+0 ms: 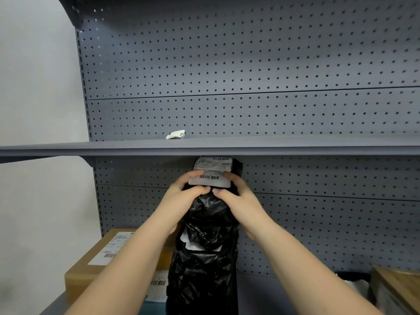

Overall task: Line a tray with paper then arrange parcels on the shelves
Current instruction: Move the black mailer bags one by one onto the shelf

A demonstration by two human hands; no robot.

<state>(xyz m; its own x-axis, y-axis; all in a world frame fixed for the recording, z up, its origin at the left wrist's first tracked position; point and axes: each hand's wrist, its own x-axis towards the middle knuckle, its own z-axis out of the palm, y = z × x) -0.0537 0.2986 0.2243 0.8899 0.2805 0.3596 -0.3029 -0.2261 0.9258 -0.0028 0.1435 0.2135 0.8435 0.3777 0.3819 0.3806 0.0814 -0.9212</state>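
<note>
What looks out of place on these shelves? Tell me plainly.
A crumpled white label scrap lies alone on the upper shelf, loose and attached to nothing, like litter left behind. Nothing else stands out.

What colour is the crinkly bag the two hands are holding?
The parcel bag is shiny black, with a white barcode label. Head view shows it best.

The grey metal upper shelf (250, 147) in front of me carries a small crumpled white packet (175, 134) with a barcode, lying left of centre towards the back. On the lower shelf (256, 292) a cardboard box (81, 269) with a shipping label sits at my left, and a flat barcode-labelled parcel (158, 286) lies just beside it. At my far right stands a brown box (400, 289), with a dark bag (354, 284) next to it.
</note>
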